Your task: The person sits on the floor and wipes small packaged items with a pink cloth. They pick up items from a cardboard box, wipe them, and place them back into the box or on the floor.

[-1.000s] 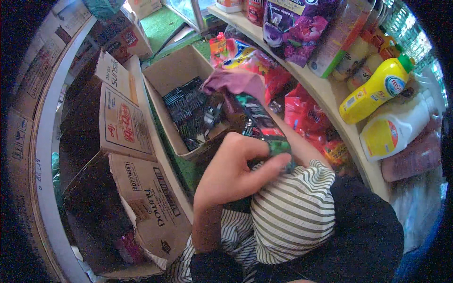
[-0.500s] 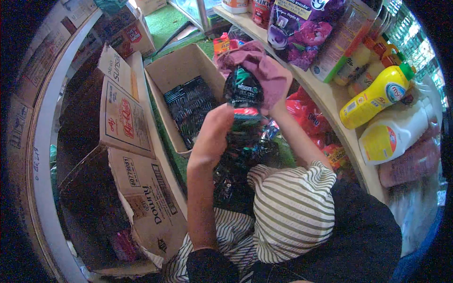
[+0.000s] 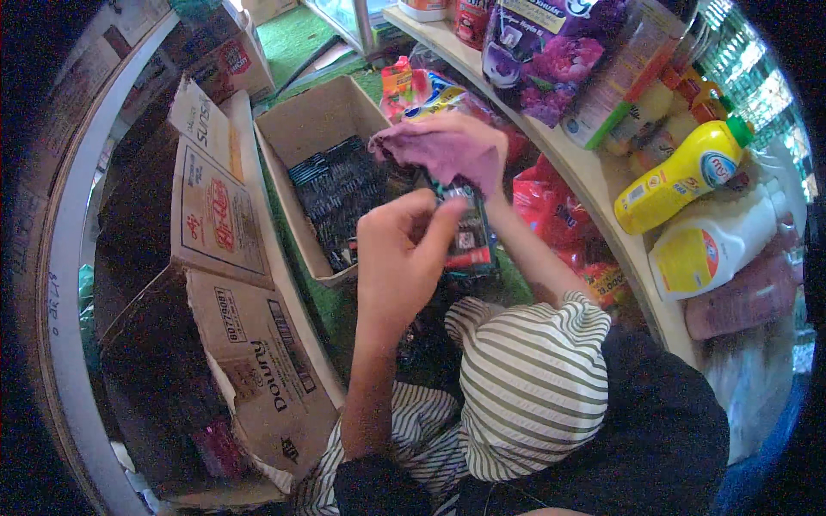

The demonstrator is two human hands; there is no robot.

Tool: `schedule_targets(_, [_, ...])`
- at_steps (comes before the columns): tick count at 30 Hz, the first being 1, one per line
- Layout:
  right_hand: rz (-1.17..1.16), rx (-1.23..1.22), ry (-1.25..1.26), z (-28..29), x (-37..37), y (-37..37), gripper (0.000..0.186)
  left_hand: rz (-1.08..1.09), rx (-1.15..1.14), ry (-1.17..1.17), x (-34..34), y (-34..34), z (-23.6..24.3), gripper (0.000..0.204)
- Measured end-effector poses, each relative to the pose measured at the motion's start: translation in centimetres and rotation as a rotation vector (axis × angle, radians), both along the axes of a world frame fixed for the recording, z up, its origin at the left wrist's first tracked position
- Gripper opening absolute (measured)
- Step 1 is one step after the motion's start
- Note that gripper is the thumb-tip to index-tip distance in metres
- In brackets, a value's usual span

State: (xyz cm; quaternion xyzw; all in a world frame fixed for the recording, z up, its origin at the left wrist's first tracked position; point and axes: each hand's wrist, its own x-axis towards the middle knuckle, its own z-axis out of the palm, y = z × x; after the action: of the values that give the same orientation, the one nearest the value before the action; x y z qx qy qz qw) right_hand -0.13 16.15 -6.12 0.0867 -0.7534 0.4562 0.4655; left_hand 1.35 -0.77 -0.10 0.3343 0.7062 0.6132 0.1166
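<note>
My left hand (image 3: 404, 245), in the middle of the view, is closed on a strip of black-and-green sachets (image 3: 469, 236), its thumb across the front. A bunched pink cloth (image 3: 439, 155) is in my right hand (image 3: 488, 142), which reaches up behind the sachets and is partly covered by that cloth. Beyond both hands, an open cardboard box (image 3: 288, 129) holds a stack of dark sachets (image 3: 331, 202). Striped fabric (image 3: 533, 387) bulges below my forearms.
Large cardboard boxes (image 3: 224, 224) line the left side. A curved shelf (image 3: 602, 181) at the right carries a yellow bottle (image 3: 667, 185), a white bottle (image 3: 705, 245) and purple pouches (image 3: 542, 60). Red bags (image 3: 551, 215) lie below it, and green matting (image 3: 310, 47) covers the floor.
Both hands have risen from near the striped fabric. The pink cloth went up and right, then came back down a little, and my left thumb now lies across the sachets.
</note>
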Motion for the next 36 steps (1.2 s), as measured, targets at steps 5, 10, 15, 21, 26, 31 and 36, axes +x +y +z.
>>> schedule_targets(5, [-0.020,-0.206,-0.092,-2.1,-0.5,-0.4,0.026,-0.338,0.082,-0.047,-0.1,-0.9,0.2,0.034])
schedule_targets(10, [-0.112,-0.064,-0.038,-0.7,0.9,-0.8,0.028,-0.568,0.048,-0.086,0.1,-1.1,0.5,0.030])
schedule_targets(15, [-0.049,-0.120,-0.042,-0.6,0.7,-0.3,0.030,-0.393,0.218,-0.501,0.2,0.0,0.3,0.023])
schedule_targets(21, [0.446,0.353,-0.075,2.9,-0.1,0.5,0.046,-0.188,0.320,-0.684,-1.6,-0.6,0.0,0.023])
schedule_targets(26, [1.198,-0.288,-0.453,3.0,1.1,-2.3,0.086,-0.063,0.453,-0.799,-3.0,-2.8,0.4,0.031])
schedule_targets(31, [0.750,-0.123,-0.484,1.6,0.0,-2.6,0.065,-0.164,0.344,-0.705,-3.0,-3.4,0.9,0.031])
schedule_targets(36, [0.585,-0.241,-0.372,1.7,0.4,-4.2,0.043,-0.258,0.203,-0.674,-1.8,-2.6,1.5,0.030])
